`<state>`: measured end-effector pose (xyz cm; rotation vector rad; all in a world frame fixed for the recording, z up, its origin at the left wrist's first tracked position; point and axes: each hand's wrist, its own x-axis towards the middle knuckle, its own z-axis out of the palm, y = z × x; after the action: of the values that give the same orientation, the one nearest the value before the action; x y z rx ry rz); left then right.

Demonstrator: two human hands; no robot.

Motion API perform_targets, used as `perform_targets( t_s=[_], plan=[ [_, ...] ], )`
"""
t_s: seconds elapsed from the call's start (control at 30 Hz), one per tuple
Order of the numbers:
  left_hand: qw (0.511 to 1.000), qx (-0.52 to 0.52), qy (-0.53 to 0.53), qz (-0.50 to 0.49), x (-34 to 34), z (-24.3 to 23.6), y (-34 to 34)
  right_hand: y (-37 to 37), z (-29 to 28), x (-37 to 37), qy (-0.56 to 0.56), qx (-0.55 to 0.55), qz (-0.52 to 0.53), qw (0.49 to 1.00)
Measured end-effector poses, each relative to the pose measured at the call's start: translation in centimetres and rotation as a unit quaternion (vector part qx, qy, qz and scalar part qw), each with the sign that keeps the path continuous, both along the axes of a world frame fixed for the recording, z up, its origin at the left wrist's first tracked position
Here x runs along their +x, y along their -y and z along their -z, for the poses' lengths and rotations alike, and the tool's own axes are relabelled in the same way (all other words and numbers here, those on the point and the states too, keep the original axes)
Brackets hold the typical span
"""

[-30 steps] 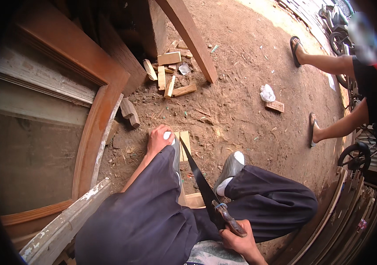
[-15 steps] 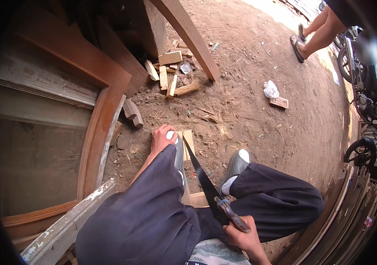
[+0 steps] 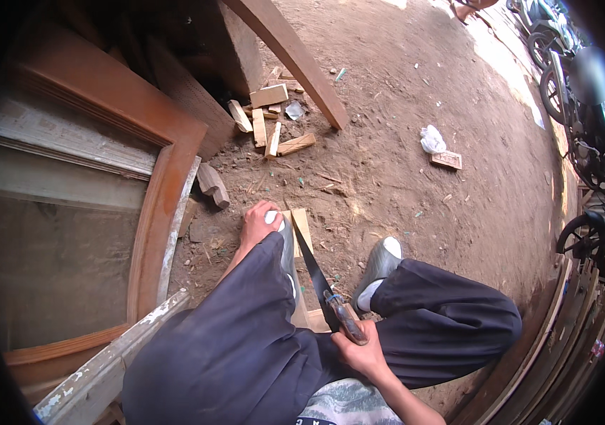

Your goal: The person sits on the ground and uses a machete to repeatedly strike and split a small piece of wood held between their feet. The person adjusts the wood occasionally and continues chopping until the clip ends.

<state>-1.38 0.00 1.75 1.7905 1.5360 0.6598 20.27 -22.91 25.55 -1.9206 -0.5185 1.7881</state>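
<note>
My right hand (image 3: 362,347) is wrapped round the handle of a handsaw (image 3: 309,258). The dark blade runs forward and left between my shoes, its tip over a pale piece of wood (image 3: 303,234) on the ground. My left hand (image 3: 260,221) is beside the toe of my left grey shoe (image 3: 288,249), fingers curled down; what they grip is hidden. The left shoe rests against or on the wood; which of these, I cannot tell. My right shoe (image 3: 379,268) stands apart on the dirt.
Left leans a wooden frame with a pane (image 3: 153,234). Wood offcuts (image 3: 268,95) lie ahead beside a slanting post (image 3: 302,67). A brick (image 3: 447,160) with a white plastic bag (image 3: 432,139) lies ahead right. Motorcycles (image 3: 589,145) and stacked planks (image 3: 554,347) stand right.
My right hand and the saw have moved forward and left along the blade's line. My left hand stays put. The other person's legs have moved farther off at the top right.
</note>
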Motion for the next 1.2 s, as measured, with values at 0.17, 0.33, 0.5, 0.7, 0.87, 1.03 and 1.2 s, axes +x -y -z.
perform_targets(
  t_s=[0.17, 0.33, 0.5, 0.7, 0.87, 1.03, 1.2],
  plan=[
    [1.000, -0.022, 0.003, 0.003, 0.3, -0.1, 0.0, 2.0, -3.3, 0.8, -0.031, -0.013, -0.005, 0.999],
    [1.000, -0.010, -0.002, -0.002, -0.3, -0.7, 0.0, 0.6, -3.2, 1.7, -0.025, -0.027, 0.042, 0.998],
    [1.000, -0.025, 0.009, 0.005, 0.5, -0.7, 0.2, 1.3, -0.7, -0.2, -0.018, 0.010, 0.012, 1.000],
    [1.000, -0.013, 0.002, -0.001, 0.4, -0.5, 0.1, 0.6, -5.6, 2.5, -0.036, -0.054, 0.056, 0.996],
    [1.000, -0.022, 0.015, 0.003, 0.5, -0.5, 0.0, -0.1, 0.0, -0.5, 0.012, 0.026, -0.016, 0.999],
    [1.000, -0.005, 0.014, -0.001, 0.3, 0.0, -0.3, 2.0, -6.8, 2.2, -0.029, -0.044, -0.021, 0.998],
    [1.000, 0.005, 0.002, 0.011, -0.2, 1.0, -0.1, -0.5, -0.8, -0.6, 0.028, 0.002, 0.003, 1.000]
  ],
)
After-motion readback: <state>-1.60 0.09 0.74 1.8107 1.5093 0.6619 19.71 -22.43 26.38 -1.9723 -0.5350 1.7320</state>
